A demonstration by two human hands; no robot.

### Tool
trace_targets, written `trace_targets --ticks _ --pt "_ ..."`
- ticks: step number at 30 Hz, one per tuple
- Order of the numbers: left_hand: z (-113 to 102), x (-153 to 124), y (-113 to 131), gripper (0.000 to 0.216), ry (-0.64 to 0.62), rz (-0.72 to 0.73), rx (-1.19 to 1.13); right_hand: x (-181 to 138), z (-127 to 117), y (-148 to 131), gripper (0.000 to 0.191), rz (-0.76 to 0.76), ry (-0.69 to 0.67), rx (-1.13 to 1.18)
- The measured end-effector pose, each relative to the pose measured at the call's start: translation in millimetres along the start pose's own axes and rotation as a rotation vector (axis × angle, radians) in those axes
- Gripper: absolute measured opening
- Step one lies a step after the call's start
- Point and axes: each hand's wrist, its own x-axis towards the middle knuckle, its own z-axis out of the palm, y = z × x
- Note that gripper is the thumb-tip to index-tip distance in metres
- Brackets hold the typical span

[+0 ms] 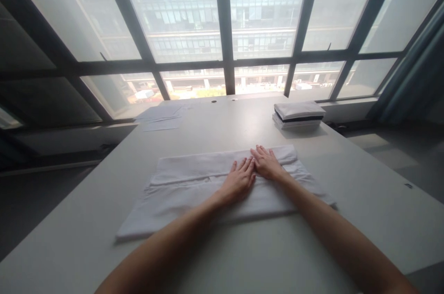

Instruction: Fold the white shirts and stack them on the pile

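A white cloth [187, 192], folded into a wide flat rectangle, lies in front of me with a fold line running along its length. My left hand [239, 179] rests flat on it just right of the middle, fingers stretched out. Right beside it, my right hand [267, 163] also lies palm down on the cloth with its fingers extended. The fingertips of the two hands meet or nearly meet. Small wrinkles show at the cloth's left and right ends. What lies under the palms is hidden.
The white table [222, 132] carries a stack of folded fabric [299, 113], white with a dark layer, at the back right. Several sheets of paper [163, 115] lie at the back left. Large windows [180, 11] stand behind, and a blue-grey curtain [405, 71] hangs at right.
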Motion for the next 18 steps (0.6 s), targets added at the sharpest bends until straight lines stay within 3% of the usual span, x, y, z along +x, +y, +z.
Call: trace_targets --ticks 4,8,14,18 --pt "2 1 -5 0.068 0.012 -0.050 0.011 0 -1 4 0.061 0.008 -0.025 -0.003" --pt "2 1 -4 0.066 0.002 -0.046 0.030 0 -5 20 0.065 0.183 0.012 -0.049" --pt "-1 0 -2 0.066 0.010 -0.057 0.033 -5 -17 72 0.070 0.461 -0.009 -0.077" --pt "-4 0 -1 0.065 0.000 -0.059 0.014 -11 -20 102 0.068 0.560 0.076 0.058"
